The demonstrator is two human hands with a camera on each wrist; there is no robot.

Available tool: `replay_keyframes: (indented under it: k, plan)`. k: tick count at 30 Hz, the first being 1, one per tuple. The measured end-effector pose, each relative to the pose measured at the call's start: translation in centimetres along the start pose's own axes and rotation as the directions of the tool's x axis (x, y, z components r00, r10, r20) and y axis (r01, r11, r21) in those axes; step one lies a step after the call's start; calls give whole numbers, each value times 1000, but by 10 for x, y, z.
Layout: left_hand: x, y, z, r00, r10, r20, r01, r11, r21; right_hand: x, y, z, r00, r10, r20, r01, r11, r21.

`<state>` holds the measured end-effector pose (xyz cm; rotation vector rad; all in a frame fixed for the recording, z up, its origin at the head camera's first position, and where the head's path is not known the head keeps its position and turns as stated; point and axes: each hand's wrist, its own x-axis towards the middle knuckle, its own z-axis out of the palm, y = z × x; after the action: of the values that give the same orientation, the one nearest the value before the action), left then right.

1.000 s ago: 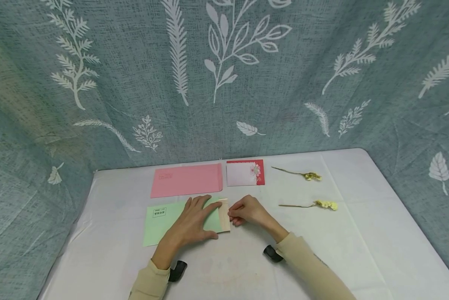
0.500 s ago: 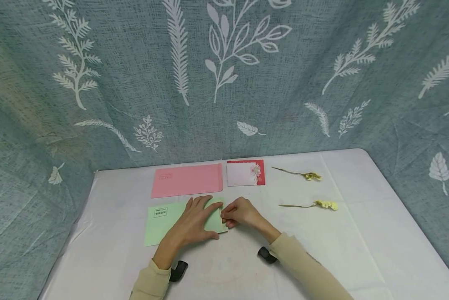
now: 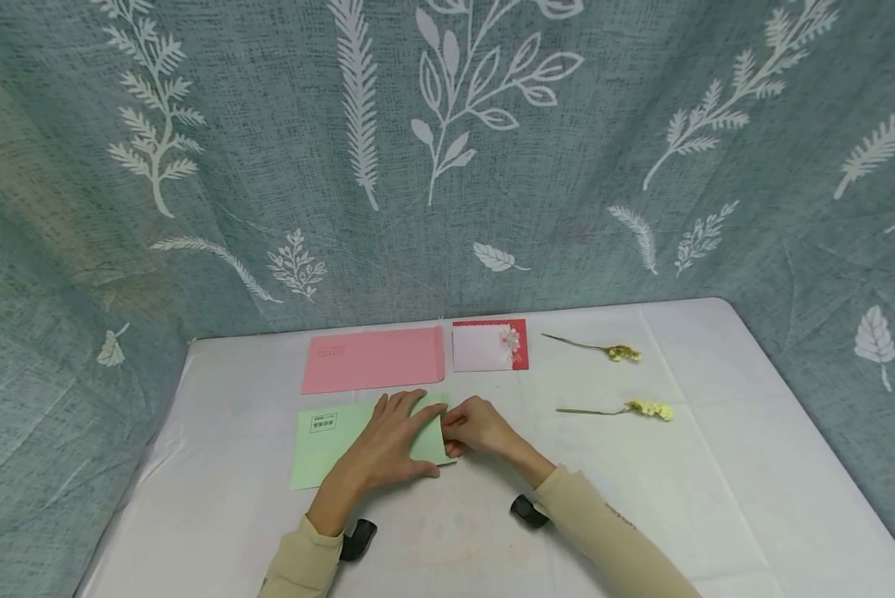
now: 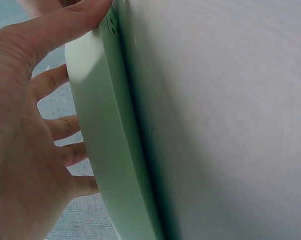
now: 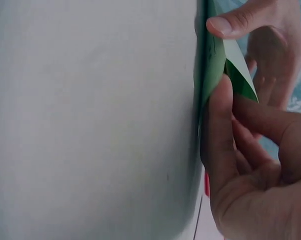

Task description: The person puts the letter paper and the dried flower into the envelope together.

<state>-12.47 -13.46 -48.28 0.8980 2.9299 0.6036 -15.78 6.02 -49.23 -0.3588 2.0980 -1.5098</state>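
Works at a white-covered table [image 3: 724, 473] with two bare hands, in beige sleeves [image 3: 615, 540], with a black device [image 3: 358, 540] at the left wrist and another black device [image 3: 528, 511] at the right. Has the green envelope [image 3: 327, 444] on the table, a little left of the middle, set lengthwise from left to right, with a small printed box [image 3: 323, 423] near its far left corner and its mouth toward the right. Lays the left hand [image 3: 386, 444] across the right half of it with thumb and fingers fanned wide, touching the near edge with the thumb and the paper farther back with the fingertips. Holds the right hand [image 3: 480, 428] at the mouth in a narrow pinch, with the thumb along the outside and the forefinger at the gaping opening. Cannot tell, past the curled fingers, about anything caught there besides the paper. Just beyond the green envelope, a pink envelope [image 3: 372, 360]; just right of that, a red and white card [image 3: 489, 345] with printed blossoms. Farther right, well apart from the left hand, an upper sprig [image 3: 623, 353] and a lower sprig [image 3: 649, 410], both with yellowish flower heads pointing right. Behind everything, a grey-green curtain [image 3: 268, 124] with white leaf patterns.
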Motion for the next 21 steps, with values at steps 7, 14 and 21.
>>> replay_keyframes:
  k: [7, 14, 21]
  plan:
    - [0, 0, -1, 1000, -10, 11, 10, 1000, -15, -6, -1, -15, 993, -38, 116, 40, 999, -19]
    - [2, 0, -1, 1000, 6, 2, -6, 1000, 13, -18, 0, -44, 996, -68, 62, 74, 993, -95]
    - [4, 0, 0, 1000, 6, 2, -6, 1000, 20, -33, 1, -78, 999, -43, -20, 40, 991, -125]
